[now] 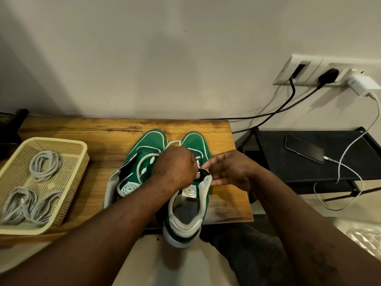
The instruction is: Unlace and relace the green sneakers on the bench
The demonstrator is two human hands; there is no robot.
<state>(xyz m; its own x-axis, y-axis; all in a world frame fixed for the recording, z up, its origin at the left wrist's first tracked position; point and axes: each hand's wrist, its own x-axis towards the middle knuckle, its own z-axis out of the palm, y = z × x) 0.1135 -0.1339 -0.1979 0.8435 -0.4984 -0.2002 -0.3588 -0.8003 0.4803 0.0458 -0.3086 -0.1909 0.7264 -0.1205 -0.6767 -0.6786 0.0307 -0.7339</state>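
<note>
No readable text, round emblems on sneaker tongue labels (129, 188) illegible

Your left hand (175, 168) is curled knuckles-up, fingertips hidden, forearm reaching in from lower left. Your right hand (233, 170) points left, thumb and fingers pinching the sneaker (185, 226) collar.

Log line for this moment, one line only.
left hand: on right sneaker laces | right hand: pinching its upper edge | left sneaker: laces visible

I've got a wooden bench (82, 131) w/ the left sneaker (144, 149) and right sneaker (194, 141) side by side nr its right end, toes twd the wall. Right one's heel overhangs the front edge. Yellow basket (70, 162) sits at the left end. Black rack (268, 157) beside it carries a phone (304, 149).
</note>
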